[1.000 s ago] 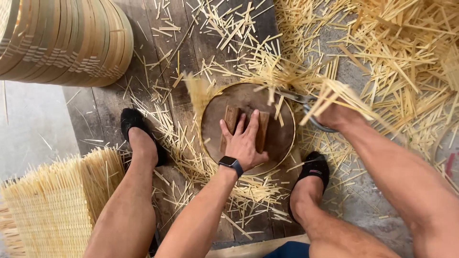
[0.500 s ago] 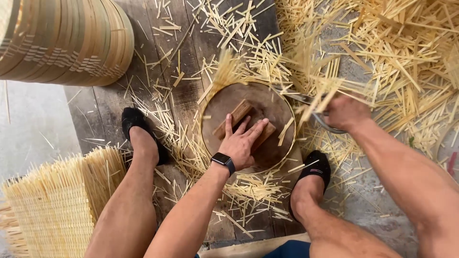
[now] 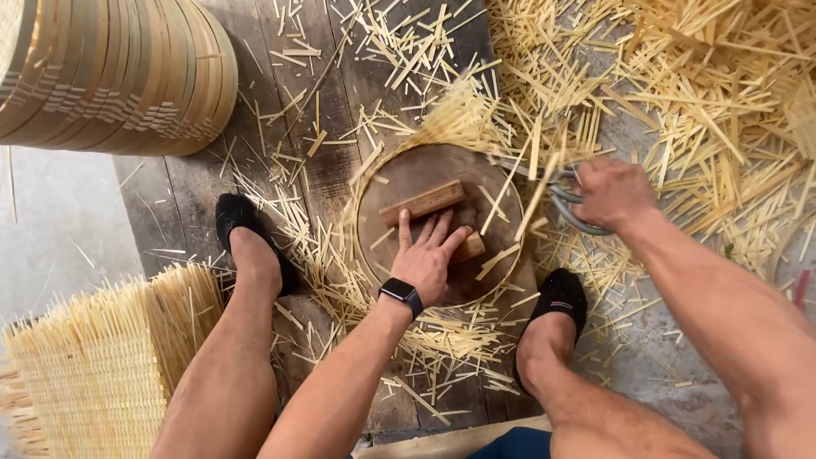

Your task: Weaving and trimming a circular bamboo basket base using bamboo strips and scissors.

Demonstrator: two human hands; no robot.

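Left hand (image 3: 432,255): fingers spread flat on the round wooden disc (image 3: 425,174), touching two wooden blocks (image 3: 422,202).
Right hand (image 3: 614,192): just right of the disc, closed around grey shears (image 3: 565,208).
Bamboo slivers (image 3: 680,93): scattered around the disc.

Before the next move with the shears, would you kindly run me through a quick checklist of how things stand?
1. Left hand flat on the round woven disc: ok.
2. Wooden block lying on the disc at the fingertips: ok.
3. Right hand closed on the metal shears: ok.
4. Shear blades clear of the left fingers: cannot tell, bamboo slivers hide them.
5. Both feet outside the disc's rim: ok.
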